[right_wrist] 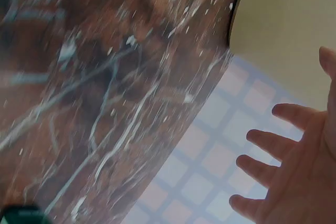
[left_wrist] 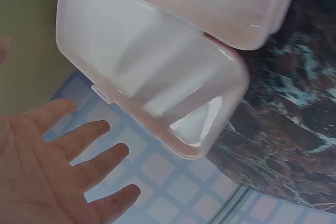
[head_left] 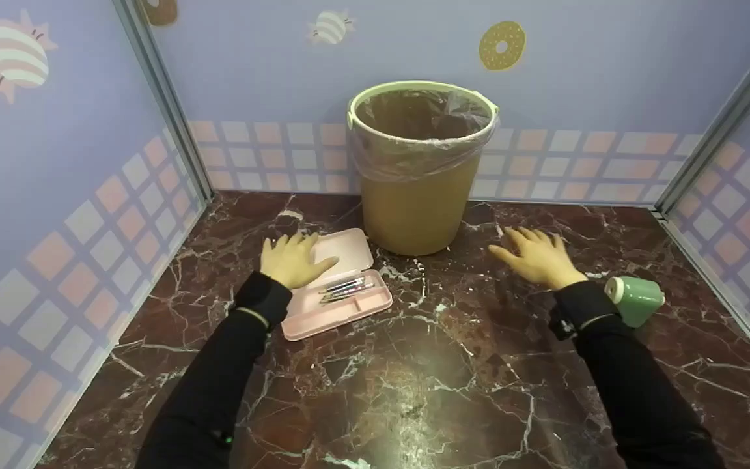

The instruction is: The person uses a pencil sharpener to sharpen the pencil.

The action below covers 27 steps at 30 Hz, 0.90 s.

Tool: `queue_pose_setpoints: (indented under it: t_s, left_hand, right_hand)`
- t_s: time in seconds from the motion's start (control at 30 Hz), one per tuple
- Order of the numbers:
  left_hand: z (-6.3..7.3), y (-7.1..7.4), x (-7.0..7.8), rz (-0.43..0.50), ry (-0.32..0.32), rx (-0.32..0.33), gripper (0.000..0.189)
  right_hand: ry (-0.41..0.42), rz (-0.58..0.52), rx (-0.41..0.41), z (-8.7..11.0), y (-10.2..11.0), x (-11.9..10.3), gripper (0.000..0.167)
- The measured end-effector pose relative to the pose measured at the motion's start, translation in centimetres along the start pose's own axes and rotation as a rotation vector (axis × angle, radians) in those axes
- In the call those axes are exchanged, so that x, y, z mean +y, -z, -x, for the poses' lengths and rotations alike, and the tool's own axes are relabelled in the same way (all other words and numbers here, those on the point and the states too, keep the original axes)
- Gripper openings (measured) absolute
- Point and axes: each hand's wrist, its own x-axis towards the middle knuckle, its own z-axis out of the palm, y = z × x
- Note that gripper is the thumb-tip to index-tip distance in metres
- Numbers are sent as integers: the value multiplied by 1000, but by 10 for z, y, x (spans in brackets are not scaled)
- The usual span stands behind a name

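A pink pencil case (head_left: 297, 329) lies with its lid up on the marble table, several pens (head_left: 347, 288) in its tray. Over the case, my left hand (head_left: 290, 262) spreads its fingers and holds nothing, covering part of the lid in the head view. The lid's pale inside (left_wrist: 152, 51) fills much of the left wrist view, the hand's shadow across it. My right hand (head_left: 534, 257) has its fingers spread and holds nothing. Nearest to it is a green pencil sharpener-like object (head_left: 638, 299) with a cream round end, beside the right wrist.
A tan bin (head_left: 414, 202) with a clear plastic liner stands at the back middle, behind the pencil case. Patterned panels (head_left: 583, 78) wall in the back and both sides of the dark marble table (head_left: 407, 378).
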Motion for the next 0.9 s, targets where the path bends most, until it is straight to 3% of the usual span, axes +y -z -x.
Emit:
queue_pose_setpoints:
  t_s: [0.33, 0.63, 0.9]
  left_hand:
    - [34, -7, -18, 2, -22, 33, 82]
    - [67, -16, -29, 19, -35, 75, 78]
    - [82, -26, -38, 101, -16, 26, 80]
  right_hand:
    - [138, 2, 54, -13, -24, -46, 73]
    - [325, -19, 106, -17, -42, -89, 60]
    - [472, -97, 91, -22, -58, -126, 43]
